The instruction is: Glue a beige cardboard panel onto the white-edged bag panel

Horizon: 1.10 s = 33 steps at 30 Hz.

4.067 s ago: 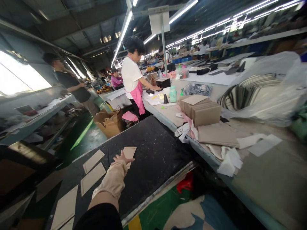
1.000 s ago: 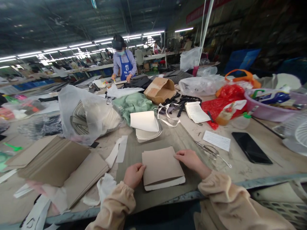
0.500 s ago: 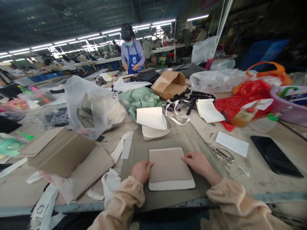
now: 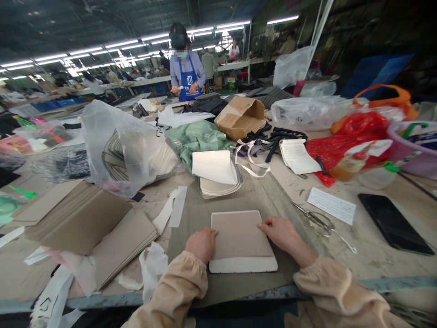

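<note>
A tan cardboard sheet [image 4: 241,234] lies on top of a white panel with rounded lower corners [image 4: 244,265]. A white strip of the panel shows below the sheet, and a thin white rim shows along its top. At the sheet's left edge, my left hand [image 4: 201,244] is closed, thumb and finger pinching the side. My right hand [image 4: 282,232] pinches the upper right edge between thumb and fingertips. Beyond them sits a stack of white rounded panels [image 4: 216,173]. Left of my hands are a thick stack of tan cardboard [image 4: 82,223] and a smaller pile [image 4: 126,243].
On the right lie scissors [image 4: 319,222], a paper slip [image 4: 331,206] and a black phone [image 4: 394,223]. A clear plastic bag [image 4: 143,150], green cloth [image 4: 198,136], an open cardboard box [image 4: 239,116] and a red bag [image 4: 358,132] stand farther back. A co-worker in a blue apron [image 4: 189,79] stands beyond.
The tan sheet sits slightly differently on the white panel, with a bit more white rim at its upper left. Both hands keep their places; the view has shifted slightly.
</note>
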Each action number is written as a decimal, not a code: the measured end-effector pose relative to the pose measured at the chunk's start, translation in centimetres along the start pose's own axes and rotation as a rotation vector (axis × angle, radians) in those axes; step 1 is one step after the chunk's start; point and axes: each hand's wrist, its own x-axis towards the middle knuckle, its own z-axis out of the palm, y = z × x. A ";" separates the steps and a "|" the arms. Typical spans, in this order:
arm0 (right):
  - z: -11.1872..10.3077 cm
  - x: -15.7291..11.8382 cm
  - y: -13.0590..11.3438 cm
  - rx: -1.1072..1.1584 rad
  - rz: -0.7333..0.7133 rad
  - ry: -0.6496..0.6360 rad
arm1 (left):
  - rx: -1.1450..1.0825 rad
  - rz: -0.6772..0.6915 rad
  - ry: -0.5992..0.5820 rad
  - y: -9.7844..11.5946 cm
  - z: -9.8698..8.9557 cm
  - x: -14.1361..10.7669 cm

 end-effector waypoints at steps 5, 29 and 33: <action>0.2 -0.4 0.2 0.033 -0.002 0.039 | 0.028 0.011 0.017 0.2 0.3 -0.2; 0.7 -0.1 0.5 -0.022 -0.053 0.103 | 0.040 -0.045 0.082 0.7 0.9 -0.2; 0.6 -0.1 0.5 -0.038 -0.041 0.095 | 0.042 -0.061 0.102 0.7 1.3 -0.3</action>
